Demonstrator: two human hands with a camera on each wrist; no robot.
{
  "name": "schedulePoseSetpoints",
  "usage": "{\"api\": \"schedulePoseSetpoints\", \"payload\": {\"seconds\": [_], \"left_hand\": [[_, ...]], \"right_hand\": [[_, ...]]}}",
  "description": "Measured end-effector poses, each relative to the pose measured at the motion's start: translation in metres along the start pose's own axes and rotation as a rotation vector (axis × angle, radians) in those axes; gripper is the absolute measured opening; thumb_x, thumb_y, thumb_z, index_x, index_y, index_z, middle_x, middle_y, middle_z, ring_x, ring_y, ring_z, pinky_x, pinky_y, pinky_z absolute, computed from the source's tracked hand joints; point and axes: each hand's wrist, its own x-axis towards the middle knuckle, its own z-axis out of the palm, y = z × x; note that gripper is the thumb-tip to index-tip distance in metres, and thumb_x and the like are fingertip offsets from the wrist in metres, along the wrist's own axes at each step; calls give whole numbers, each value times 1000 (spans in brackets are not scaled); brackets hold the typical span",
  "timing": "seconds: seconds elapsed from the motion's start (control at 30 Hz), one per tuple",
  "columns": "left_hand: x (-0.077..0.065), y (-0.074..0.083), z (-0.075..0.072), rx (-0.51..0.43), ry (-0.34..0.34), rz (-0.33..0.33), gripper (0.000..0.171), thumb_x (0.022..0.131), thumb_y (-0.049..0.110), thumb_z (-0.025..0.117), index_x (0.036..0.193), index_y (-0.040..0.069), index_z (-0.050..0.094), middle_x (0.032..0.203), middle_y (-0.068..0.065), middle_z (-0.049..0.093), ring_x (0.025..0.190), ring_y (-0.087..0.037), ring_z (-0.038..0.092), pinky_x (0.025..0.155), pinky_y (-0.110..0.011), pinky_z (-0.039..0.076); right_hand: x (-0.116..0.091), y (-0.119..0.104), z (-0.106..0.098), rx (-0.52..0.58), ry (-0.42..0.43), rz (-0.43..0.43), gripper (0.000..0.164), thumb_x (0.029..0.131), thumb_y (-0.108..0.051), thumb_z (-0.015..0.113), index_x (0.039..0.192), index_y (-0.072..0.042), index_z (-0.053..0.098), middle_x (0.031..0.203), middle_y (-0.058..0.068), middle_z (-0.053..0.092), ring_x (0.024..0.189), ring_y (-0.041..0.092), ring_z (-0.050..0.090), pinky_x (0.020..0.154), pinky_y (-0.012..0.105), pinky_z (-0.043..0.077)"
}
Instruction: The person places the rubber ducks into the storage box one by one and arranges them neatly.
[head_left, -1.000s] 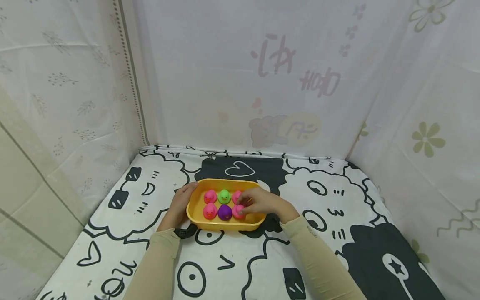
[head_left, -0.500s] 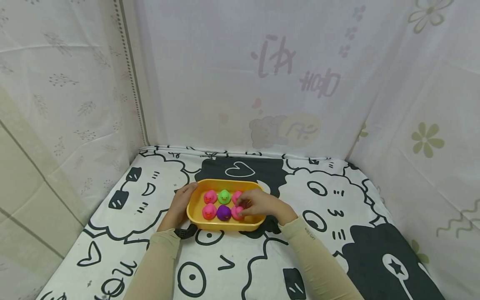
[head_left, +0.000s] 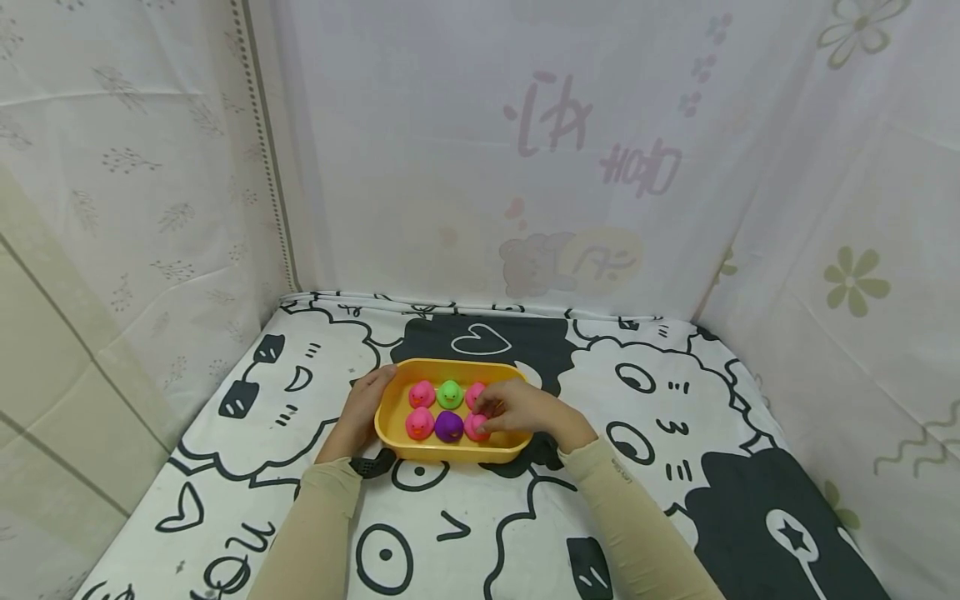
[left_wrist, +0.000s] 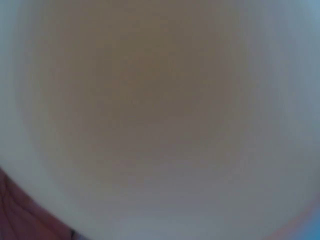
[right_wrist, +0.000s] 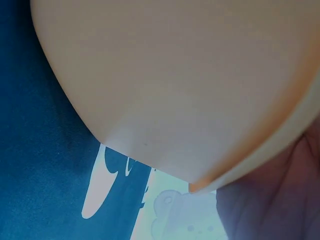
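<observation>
In the head view, a yellow plastic tray (head_left: 397,450) holds small rubber ducks in two rows. At its left end my left hand (head_left: 363,408) grips the wall, thumb up at the rim. My right hand (head_left: 521,407) reaches over the right end, its curled fingers pinching the pink duck (head_left: 475,427) at the front right. Left of that duck are a purple duck (head_left: 448,427) and another pink duck (head_left: 420,423). The back row has a pink duck (head_left: 422,393), a green duck (head_left: 450,394) and a pink duck (head_left: 474,392) partly hidden by my right hand.
The tray stands on a white cloth (head_left: 450,533) with black cartoon drawings. Pale patterned curtains (head_left: 435,167) enclose the back and sides. A blurred pale surface (left_wrist: 160,115) fills most of the left wrist view. A large smooth wall (right_wrist: 165,90) blocks much of the right wrist view.
The front row of ducks has shifted very slightly left, along with my right hand. My left hand and the tray have stayed in place.
</observation>
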Motion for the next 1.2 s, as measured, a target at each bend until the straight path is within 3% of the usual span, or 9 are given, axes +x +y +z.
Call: {"api": "schedulePoseSetpoints", "payload": {"seconds": [0.4, 0.83, 1.0, 1.2], "left_hand": [[-2, 0, -1, 24, 0, -16, 78, 99, 61, 49, 156, 9, 37, 160, -13, 34, 146, -31, 34, 117, -43, 34], [0, 2, -1, 43, 6, -22, 80, 98, 62, 49, 156, 9, 36, 161, -12, 33, 147, -31, 32, 118, -43, 31], [0, 3, -1, 38, 12, -27, 79, 99, 61, 49, 156, 9, 36, 161, -13, 34, 146, -31, 33, 118, -44, 31], [0, 3, 0, 48, 11, -28, 78, 99, 61, 48, 156, 10, 36, 162, -12, 32, 148, -31, 29, 119, -44, 30]], "right_hand": [[-13, -1, -5, 17, 52, -64, 29, 91, -34, 76, 114, -16, 73, 105, -10, 69, 98, 7, 63, 90, 25, 55], [-60, 24, -40, 109, 207, -33, 36, 95, -36, 71, 117, -8, 71, 110, -7, 70, 101, 14, 65, 92, 35, 57], [-79, 36, -47, 82, 276, -34, 27, 95, -34, 71, 114, -14, 71, 107, -8, 70, 100, 12, 65, 95, 38, 56], [-102, 52, -49, 108, 284, 45, 26, 95, -36, 70, 113, -16, 72, 107, -8, 70, 102, 14, 65, 95, 38, 56]]}}
